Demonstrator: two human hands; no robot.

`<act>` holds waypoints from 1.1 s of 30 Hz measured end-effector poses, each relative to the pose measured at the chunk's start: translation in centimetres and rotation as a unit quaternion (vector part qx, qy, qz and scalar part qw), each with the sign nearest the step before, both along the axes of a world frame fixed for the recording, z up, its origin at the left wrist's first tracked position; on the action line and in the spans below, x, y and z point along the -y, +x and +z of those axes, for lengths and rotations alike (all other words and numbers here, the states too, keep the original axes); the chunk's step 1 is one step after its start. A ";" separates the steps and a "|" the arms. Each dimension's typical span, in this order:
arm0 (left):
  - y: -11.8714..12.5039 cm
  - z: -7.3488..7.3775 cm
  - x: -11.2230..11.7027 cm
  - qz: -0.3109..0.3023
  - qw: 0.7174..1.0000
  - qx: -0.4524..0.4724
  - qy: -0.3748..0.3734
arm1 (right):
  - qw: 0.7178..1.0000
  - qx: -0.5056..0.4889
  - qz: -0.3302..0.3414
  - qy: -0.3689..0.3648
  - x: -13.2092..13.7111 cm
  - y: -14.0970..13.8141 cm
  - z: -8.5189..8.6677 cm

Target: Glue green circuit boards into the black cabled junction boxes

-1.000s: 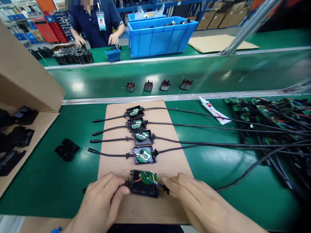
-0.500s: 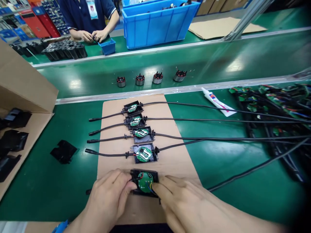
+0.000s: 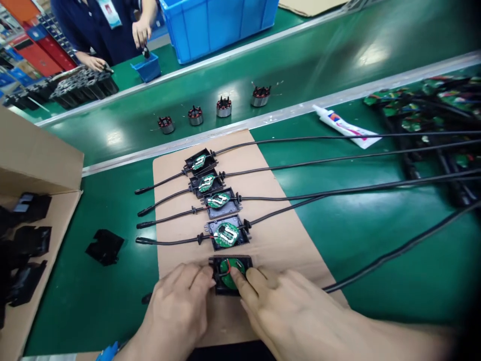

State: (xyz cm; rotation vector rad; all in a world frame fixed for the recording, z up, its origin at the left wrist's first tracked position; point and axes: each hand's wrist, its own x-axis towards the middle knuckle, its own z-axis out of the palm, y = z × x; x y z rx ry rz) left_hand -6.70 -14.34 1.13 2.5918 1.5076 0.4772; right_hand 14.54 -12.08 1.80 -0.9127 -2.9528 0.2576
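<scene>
the left hand (image 3: pixel 184 303) pinches the left end of the nearest black case (image 3: pixel 225 291) on the cardboard sheet (image 3: pixel 287 240). the right hand (image 3: pixel 280 303) touches the circuit board (image 3: pixel 236 263) inside with one finger; its grip i cannot tell.

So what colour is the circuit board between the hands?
The circuit board is green; head view shows it best.

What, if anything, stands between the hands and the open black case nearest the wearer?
Nothing visible does. The left hand is against the left end of the black case, and a fingertip of the right hand appears to rest on the green board inside it.
</scene>
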 end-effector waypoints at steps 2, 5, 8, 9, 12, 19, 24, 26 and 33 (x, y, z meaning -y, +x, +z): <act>0.2 0.2 0.0 -0.019 0.996 -0.078 0.037 | 1.000 -0.003 0.001 -0.013 0.0 0.0 0.0; 0.9 0.6 -0.1 -0.050 0.978 -0.196 0.054 | 1.000 0.013 -0.005 -0.024 -0.1 -0.2 0.0; 2.1 1.1 -0.2 -0.043 0.947 -0.315 0.049 | 1.000 0.010 -0.007 -0.016 -0.1 -0.3 -0.2; 2.3 1.2 -0.2 -0.039 0.937 -0.342 0.048 | 1.000 0.004 -0.008 -0.013 -0.1 -0.4 -0.3; 1.9 1.1 -0.1 -0.031 0.942 -0.326 0.068 | 1.000 -0.014 -0.014 0.000 0.0 -0.3 -0.5; -0.2 -1.2 2.5 -0.079 0.975 -0.189 0.089 | 0.998 -0.049 -0.035 0.029 0.6 -0.3 -1.0; 0.9 -1.4 2.9 -0.043 0.984 -0.153 0.085 | 0.995 -0.059 -0.057 -0.061 0.1 -0.1 -0.1; 1.0 -0.5 2.3 -0.033 0.992 -0.116 0.038 | 0.984 -0.068 -0.076 -0.145 -0.3 0.7 0.8; 1.0 0.3 0.7 -0.101 0.995 -0.009 0.000 | 0.956 -0.053 -0.148 -0.249 -0.6 2.6 2.2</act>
